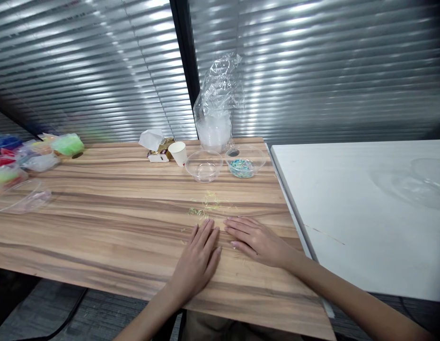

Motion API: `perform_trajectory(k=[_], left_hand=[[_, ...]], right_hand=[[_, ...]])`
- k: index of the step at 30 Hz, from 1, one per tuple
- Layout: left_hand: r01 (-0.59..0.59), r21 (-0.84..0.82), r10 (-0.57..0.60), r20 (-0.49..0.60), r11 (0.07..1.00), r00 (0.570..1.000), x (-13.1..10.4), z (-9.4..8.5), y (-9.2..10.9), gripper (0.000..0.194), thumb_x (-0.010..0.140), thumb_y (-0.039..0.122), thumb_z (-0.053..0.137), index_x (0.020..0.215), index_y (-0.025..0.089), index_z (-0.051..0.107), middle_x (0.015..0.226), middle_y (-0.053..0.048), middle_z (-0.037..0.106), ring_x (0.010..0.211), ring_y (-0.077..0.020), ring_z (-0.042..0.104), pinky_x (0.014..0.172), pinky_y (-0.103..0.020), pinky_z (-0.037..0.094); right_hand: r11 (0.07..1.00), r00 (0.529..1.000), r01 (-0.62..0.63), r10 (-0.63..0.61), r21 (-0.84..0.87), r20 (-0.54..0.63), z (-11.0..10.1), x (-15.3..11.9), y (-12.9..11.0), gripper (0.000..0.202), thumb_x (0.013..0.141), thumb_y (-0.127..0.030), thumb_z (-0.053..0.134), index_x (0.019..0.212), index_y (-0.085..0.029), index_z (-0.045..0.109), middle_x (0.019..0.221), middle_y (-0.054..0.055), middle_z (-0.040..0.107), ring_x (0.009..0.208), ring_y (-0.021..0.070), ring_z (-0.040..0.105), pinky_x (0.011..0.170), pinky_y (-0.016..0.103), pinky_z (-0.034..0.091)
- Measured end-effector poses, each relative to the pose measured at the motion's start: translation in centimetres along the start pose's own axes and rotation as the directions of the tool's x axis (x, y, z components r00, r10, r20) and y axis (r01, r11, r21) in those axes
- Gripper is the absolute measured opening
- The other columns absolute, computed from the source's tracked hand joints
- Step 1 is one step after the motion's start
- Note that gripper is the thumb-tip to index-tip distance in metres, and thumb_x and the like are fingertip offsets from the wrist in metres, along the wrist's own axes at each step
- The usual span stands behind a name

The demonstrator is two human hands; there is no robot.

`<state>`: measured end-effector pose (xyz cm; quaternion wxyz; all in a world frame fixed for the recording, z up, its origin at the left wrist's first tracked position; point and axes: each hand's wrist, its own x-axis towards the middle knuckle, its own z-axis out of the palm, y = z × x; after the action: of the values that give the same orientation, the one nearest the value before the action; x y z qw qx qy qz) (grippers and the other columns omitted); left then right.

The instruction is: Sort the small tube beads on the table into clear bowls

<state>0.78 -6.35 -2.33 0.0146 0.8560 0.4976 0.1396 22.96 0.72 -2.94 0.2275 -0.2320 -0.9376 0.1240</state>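
Observation:
My left hand (pixel 198 258) lies flat on the wooden table, fingers stretched forward and holding nothing. To its right, my right hand (pixel 257 241) rests palm down with its fingers pointing left, also without anything in it. Just beyond my fingertips are small yellow-green strips (pixel 211 200), with a greener cluster (pixel 196 211) near the left fingertips. A few paler bits lie scattered around both hands. Farther back stand a clear plastic bowl (pixel 205 166) that looks empty and a second clear bowl (pixel 245 163) with blue-green bits in its bottom.
At the back are a paper cup (pixel 178 154), a tissue box (pixel 159 154) and a plastic bag of stacked clear bowls (pixel 215 130). Colourful bags (pixel 67 144) crowd the far left, by another clear bowl (pixel 21 196). A white table (pixel 347 189) adjoins on the right.

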Motion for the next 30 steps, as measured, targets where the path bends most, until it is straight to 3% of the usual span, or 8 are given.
perform_trajectory(k=[21, 30], left_hand=[[-0.004, -0.017, 0.004, -0.017, 1.0, 1.0, -0.04, -0.02, 0.05, 0.043, 0.097, 0.022, 0.039, 0.138, 0.012, 0.04, 0.146, -0.016, 0.038, 0.14, -0.0276, 0.026, 0.112, -0.052, 0.031], [-0.014, 0.026, 0.014, 0.002, 1.0, 1.0, -0.03, -0.01, 0.0, 0.043, 0.097, 0.021, 0.039, 0.138, 0.009, 0.038, 0.146, -0.018, 0.037, 0.14, -0.0274, 0.026, 0.111, -0.051, 0.033]], right_hand=[[1.0, 1.0, 0.004, -0.004, -0.005, -0.022, 0.03, 0.05, 0.04, 0.033, 0.096, -0.025, 0.048, 0.127, -0.017, 0.057, 0.129, 0.009, 0.058, 0.121, 0.0232, 0.053, 0.104, 0.044, 0.043], [1.0, 1.0, -0.02, 0.02, 0.015, 0.001, -0.11, 0.06, -0.05, 0.033, 0.097, -0.026, 0.046, 0.128, -0.019, 0.056, 0.13, 0.009, 0.058, 0.121, 0.0233, 0.053, 0.105, 0.045, 0.042]])
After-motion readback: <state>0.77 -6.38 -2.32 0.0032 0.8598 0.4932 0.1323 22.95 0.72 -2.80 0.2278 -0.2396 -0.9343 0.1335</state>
